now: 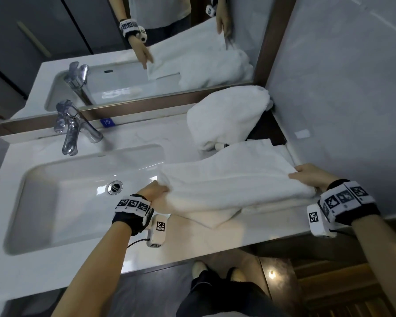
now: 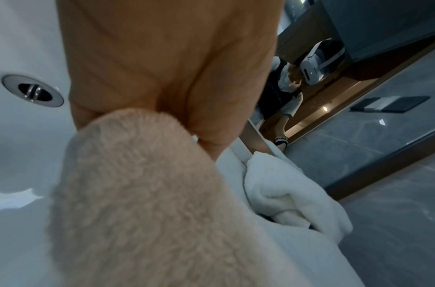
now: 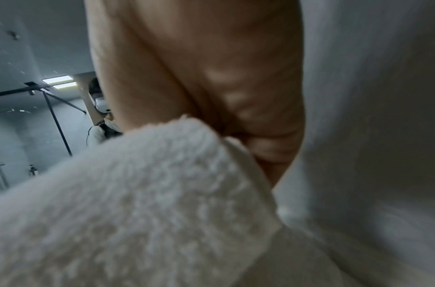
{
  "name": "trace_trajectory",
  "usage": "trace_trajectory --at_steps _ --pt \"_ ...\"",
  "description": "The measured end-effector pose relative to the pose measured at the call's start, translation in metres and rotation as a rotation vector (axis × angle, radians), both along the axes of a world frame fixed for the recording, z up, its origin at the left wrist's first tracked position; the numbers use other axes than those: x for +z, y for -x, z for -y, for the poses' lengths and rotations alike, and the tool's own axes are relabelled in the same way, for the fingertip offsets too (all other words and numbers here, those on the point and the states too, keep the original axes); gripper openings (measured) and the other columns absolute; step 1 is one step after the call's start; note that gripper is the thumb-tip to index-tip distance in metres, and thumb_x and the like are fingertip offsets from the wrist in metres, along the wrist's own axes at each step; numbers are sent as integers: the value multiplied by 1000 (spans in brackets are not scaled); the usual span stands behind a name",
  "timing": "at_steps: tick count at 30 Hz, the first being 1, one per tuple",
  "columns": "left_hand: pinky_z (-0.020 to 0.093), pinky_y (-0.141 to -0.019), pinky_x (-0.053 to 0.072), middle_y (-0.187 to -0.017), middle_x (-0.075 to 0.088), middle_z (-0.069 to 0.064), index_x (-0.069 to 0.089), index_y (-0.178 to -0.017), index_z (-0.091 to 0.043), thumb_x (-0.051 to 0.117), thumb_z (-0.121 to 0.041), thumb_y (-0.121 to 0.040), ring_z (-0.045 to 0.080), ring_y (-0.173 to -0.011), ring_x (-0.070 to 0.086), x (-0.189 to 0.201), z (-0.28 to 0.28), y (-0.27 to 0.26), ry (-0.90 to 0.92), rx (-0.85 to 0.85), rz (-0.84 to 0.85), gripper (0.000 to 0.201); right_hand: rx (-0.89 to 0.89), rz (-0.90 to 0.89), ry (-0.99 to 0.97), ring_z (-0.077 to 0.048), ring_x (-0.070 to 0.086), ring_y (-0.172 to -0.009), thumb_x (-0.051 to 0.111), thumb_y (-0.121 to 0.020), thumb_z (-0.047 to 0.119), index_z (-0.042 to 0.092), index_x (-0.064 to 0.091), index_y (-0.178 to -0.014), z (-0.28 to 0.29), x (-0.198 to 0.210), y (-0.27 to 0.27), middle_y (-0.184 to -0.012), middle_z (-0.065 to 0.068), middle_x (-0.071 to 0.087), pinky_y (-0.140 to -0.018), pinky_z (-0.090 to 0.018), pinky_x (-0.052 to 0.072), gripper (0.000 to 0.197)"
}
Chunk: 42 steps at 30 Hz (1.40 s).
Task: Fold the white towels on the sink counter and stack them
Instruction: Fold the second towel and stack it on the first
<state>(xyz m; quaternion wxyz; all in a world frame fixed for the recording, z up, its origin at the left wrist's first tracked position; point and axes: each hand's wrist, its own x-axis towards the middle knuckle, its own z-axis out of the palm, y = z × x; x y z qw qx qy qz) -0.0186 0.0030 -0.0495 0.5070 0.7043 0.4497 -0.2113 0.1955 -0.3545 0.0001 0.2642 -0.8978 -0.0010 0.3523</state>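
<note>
A long white towel (image 1: 233, 179) lies folded lengthwise across the counter right of the sink basin (image 1: 55, 202). My left hand (image 1: 157, 191) grips its left end by the basin edge; in the left wrist view the fingers (image 2: 162, 77) curl over the towel (image 2: 142, 203). My right hand (image 1: 306, 173) holds the right end near the wall, and the right wrist view shows the towel (image 3: 137, 203) pinched under the fingers (image 3: 211, 77). A second white towel (image 1: 226, 115) lies crumpled in the back right corner; the left wrist view shows this crumpled towel (image 2: 292, 194) too.
A chrome faucet (image 1: 73, 129) stands behind the basin, with the drain (image 1: 115, 186) at its middle. The mirror (image 1: 146, 42) runs along the back and a grey wall (image 1: 341, 88) closes the right side. The counter front edge (image 1: 192, 259) is near my body.
</note>
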Motion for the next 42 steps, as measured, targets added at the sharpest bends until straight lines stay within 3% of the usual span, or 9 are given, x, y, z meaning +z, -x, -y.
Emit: trace_trajectory --at_steps 5,10,12,15,20,26,32,37,42 --pt "42 -98 44 -128 55 26 47 -127 5 50 -8 -94 39 -119 54 -1 12 0 -49 136 154 36 47 79 -87 -36 54 -115 50 -94 12 -3 54 -123 -5 -1 -2 -126 -23 57 -97 -39 42 33" --pt "37 -83 44 -97 55 9 39 -113 -6 50 -15 -95 25 -97 52 6 11 -12 -151 411 343 23 -5 291 -173 -36 55 -113 53 -91 19 2 59 -116 -17 0 -12 -121 -22 60 -98 -42 42 31" --pt "35 -82 42 -108 56 11 38 -113 -12 54 -22 -94 25 -99 53 7 14 -11 -139 413 337 27 -44 321 -194 -34 57 -109 57 -89 26 6 63 -110 -13 -1 -11 -116 -18 64 -97 -42 44 30" --pt "43 -101 43 -134 51 19 44 -128 -1 56 -37 -92 33 -117 53 -8 16 8 -114 325 180 52 -78 303 -184 -31 61 -89 56 -86 44 11 64 -79 3 -4 2 -87 -12 66 -81 -37 46 35" --pt "35 -95 48 -134 53 15 51 -125 -2 60 -37 -89 26 -116 55 -28 30 54 148 480 269 51 -3 306 -184 -22 43 -59 58 -82 50 13 45 -59 35 -7 39 -58 -5 43 -57 -31 31 46" --pt "42 -103 43 -122 62 15 55 -125 -5 53 -14 -94 28 -117 57 -4 49 61 -30 391 541 32 145 360 -325 -19 58 -89 56 -92 26 15 62 -105 34 7 58 -95 4 64 -68 -25 40 18" --pt "22 -62 45 -82 58 -2 54 -93 -17 50 -24 -93 20 -82 54 26 39 32 -281 393 547 7 23 516 -432 -34 58 -99 49 -97 22 -2 56 -105 7 26 41 -100 -17 62 -62 -18 30 26" --pt "38 -97 45 -116 58 16 55 -114 -1 55 -21 -92 33 -112 56 5 40 45 -234 289 194 30 -48 307 -319 -34 59 -99 49 -95 21 -3 58 -110 15 0 46 -110 -21 63 -81 -35 44 30" --pt "51 -101 44 -120 58 24 53 -115 8 62 -24 -89 36 -113 57 -12 67 77 -111 345 229 41 -34 209 -333 -16 56 -80 54 -93 32 11 59 -101 42 -21 74 -91 1 59 -67 -26 40 22"
